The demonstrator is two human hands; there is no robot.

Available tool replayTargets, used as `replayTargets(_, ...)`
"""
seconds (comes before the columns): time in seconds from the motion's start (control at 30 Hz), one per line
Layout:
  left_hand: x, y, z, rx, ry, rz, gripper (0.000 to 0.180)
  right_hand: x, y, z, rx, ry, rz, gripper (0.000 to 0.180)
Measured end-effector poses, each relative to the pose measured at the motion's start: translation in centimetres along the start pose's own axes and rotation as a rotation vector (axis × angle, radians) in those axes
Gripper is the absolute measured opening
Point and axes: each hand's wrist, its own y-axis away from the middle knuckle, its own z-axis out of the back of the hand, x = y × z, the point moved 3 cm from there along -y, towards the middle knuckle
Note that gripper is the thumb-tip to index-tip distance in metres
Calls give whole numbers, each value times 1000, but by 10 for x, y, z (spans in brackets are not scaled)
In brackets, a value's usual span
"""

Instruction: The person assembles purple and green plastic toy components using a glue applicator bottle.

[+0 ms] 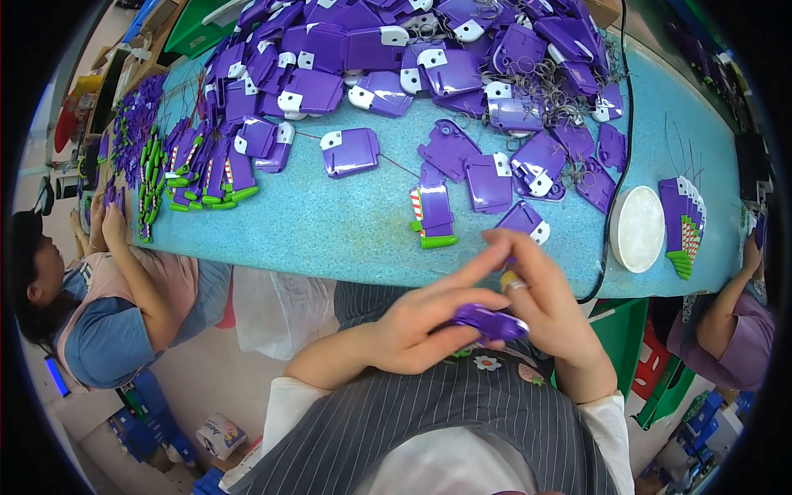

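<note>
Over my lap, just off the near table edge, my left hand (421, 326) is closed on a glossy purple plastic piece (488, 322), pinched between thumb and fingers. My right hand (540, 293) is bent in close against the left fingertips, with a yellow band and a ring on one finger. A bit of purple shows between its fingers, but what they grip is mostly hidden. On the table ahead lies a purple piece with a green end and a red-and-white striped strip (433, 206). Beside it are loose purple shells with white corners (488, 183).
A large heap of purple shells (371, 49) with metal springs (561, 107) covers the table's far side. Striped, green-ended pieces (219, 177) lie left; more (683, 223) fan out right beside a white oval dish (638, 229). A black cable (629, 124) crosses the table. People sit on both sides.
</note>
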Motion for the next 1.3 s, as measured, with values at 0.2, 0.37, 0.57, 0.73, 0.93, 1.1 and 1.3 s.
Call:
replayTargets(0.2,6,-11,-4,62,376,189,45,5,4,-5,-18,-383,-21,25)
replayTargets(0.37,9,-6,-16,-107,648,214,45,0,24,0,-300,-517,-118,13)
replayTargets(0.57,15,0,-32,-449,727,368,35,20,36,6,-593,314,291,23)
replayTargets(0.73,10,3,-36,-415,474,272,35,21,26,3,-584,511,390,27)
replayTargets(0.93,21,9,-37,-442,193,227,34,14,23,2,-575,471,336,26)
replayTargets(1.1,21,7,-34,-452,10,200,33,11,21,3,-585,410,334,24)
replayTargets(1.3,23,8,-32,-427,4,205,31,11,22,2,-560,505,338,22)
